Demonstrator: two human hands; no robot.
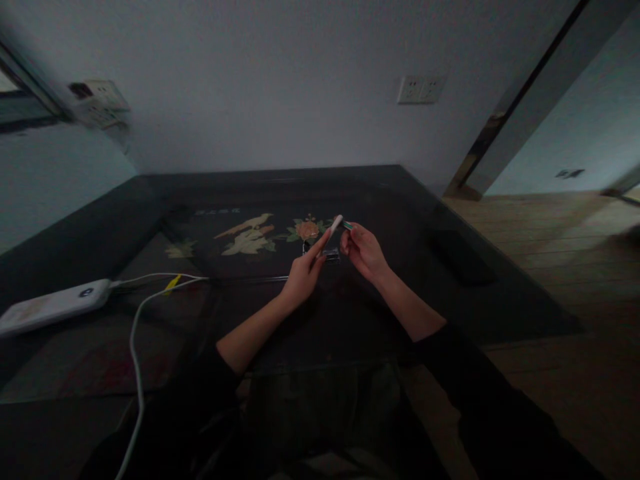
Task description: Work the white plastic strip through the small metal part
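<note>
Two hands meet above the dark desk [450, 220]: left hand [303, 277] pinching one white stick [335, 225], right hand [363, 252] gripping one green-tipped piece [347, 225].

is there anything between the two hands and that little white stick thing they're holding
Nothing visible. The left hand and right hand both grip the thin white stick directly, above the dark table. The white power bank lies far left.

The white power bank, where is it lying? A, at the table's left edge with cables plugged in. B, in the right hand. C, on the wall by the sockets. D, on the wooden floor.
A: the power bank lies at the table's left edge, white cables running from it.
</note>
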